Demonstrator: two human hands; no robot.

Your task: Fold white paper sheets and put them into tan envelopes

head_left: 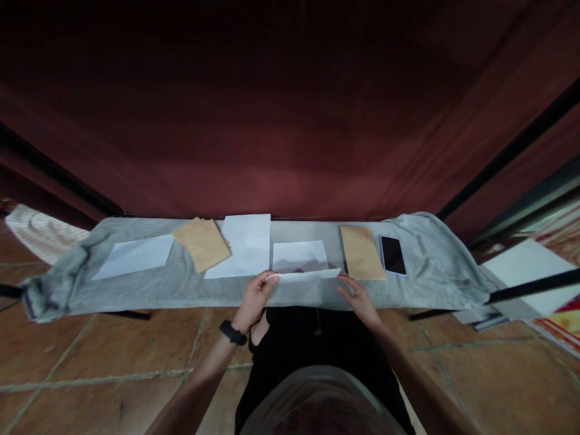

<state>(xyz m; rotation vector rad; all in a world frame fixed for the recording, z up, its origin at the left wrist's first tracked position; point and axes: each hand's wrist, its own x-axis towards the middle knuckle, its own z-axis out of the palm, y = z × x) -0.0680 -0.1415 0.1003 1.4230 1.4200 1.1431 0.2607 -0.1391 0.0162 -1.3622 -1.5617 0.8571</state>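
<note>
A white sheet of paper [308, 276], seen nearly edge-on as a narrow strip, is raised just above the front part of the cloth-covered bench. My left hand [258, 294] pinches its left end between thumb and fingers; a black band circles that wrist. At the other end, my right hand [357, 296] has its fingertips against the paper's corner, with the thumb standing apart below. Behind the strip lies a white rectangle of paper [299, 254] with a shadow across it. Whether the two are joined cannot be made out.
Left of my hands are a larger white sheet [247, 241], several overlapping brown envelopes [206, 244] and another white sheet [136, 257]. To the right lie a brown envelope [362, 254] and a phone [393, 255]. Grey cloth [435, 272] covers the bench; a dark red panel [290, 151] rises behind.
</note>
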